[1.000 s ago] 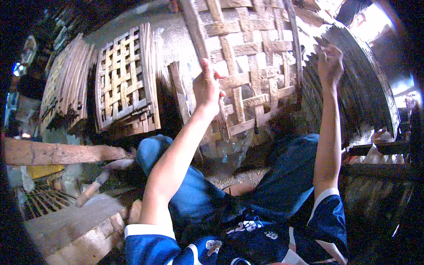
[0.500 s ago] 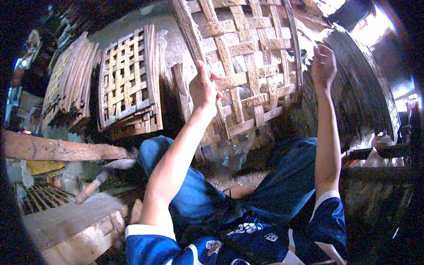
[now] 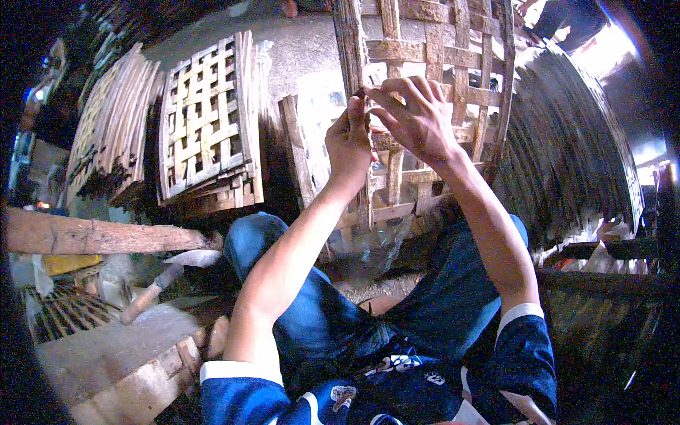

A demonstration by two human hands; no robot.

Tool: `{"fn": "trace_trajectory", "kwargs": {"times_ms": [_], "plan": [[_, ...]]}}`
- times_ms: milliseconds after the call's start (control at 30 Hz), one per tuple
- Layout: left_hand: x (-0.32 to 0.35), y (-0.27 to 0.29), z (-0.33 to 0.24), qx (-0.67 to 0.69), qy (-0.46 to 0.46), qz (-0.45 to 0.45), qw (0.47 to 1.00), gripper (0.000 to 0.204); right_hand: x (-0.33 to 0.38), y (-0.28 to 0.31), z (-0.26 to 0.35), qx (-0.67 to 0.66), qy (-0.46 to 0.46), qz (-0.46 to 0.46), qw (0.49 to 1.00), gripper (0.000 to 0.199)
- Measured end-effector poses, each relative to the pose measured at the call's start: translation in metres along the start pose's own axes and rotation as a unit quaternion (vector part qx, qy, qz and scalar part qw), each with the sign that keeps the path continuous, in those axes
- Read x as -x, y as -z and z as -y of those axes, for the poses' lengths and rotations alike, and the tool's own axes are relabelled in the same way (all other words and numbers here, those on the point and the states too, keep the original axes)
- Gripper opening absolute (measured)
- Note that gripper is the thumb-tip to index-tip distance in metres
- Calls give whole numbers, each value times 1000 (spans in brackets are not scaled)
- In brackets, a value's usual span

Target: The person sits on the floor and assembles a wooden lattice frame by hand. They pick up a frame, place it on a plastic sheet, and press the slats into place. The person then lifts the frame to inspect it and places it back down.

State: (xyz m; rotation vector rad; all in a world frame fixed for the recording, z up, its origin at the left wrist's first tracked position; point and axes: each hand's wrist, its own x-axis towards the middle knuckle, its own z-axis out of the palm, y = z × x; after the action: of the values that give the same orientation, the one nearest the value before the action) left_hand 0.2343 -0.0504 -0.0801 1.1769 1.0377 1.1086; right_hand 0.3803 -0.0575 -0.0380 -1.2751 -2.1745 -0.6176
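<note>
A woven bamboo lattice panel (image 3: 433, 53) stands tilted in front of my knees, framed by split strips. My left hand (image 3: 348, 149) grips the left edge strip (image 3: 350, 46) of this panel, thumb up along it; something red shows by its fingers. Over the same strip, my right hand (image 3: 418, 117) reaches in from the right with bent fingers. Its fingertips pinch at the strip just above my left thumb, where a small dark bit shows that I cannot make out.
Stacked lattice panels (image 3: 202, 117) lean at the left, with another stack (image 3: 113, 120) beyond. A large dark stack (image 3: 567, 142) stands at the right. A knife (image 3: 166, 276) with a wooden handle lies by a wooden block (image 3: 134, 382). A thick wooden beam (image 3: 106, 237) juts toward my left knee.
My right hand has come leftward from beyond the panel's right edge to the left edge strip. The panel and my left hand have shifted to the right.
</note>
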Motion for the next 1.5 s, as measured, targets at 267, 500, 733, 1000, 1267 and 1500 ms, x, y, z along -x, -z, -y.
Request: {"fn": "trace_trajectory", "kwargs": {"times_ms": [267, 500, 733, 1000, 1267, 1500], "plan": [[5, 2, 4, 137, 47, 24, 989, 54, 2, -1, 0, -19, 57, 1, 998, 46], [11, 2, 4, 171, 64, 42, 982, 51, 15, -10, -4, -30, 73, -4, 997, 40], [11, -5, 1, 105, 101, -31, 989, 55, 18, -1, -10, -53, 13, -21, 998, 24], [-17, 27, -18, 111, 119, -149, 975, 55, 81, 70, -149, 89, -346, -136, 924, 18], [-12, 41, -43, 110, 104, -202, 968, 68, 181, 94, -213, 229, -580, 58, 779, 34], [-15, 46, -33, 129, 100, -168, 972, 64, 88, 62, -162, -88, -524, -55, 845, 35]]}}
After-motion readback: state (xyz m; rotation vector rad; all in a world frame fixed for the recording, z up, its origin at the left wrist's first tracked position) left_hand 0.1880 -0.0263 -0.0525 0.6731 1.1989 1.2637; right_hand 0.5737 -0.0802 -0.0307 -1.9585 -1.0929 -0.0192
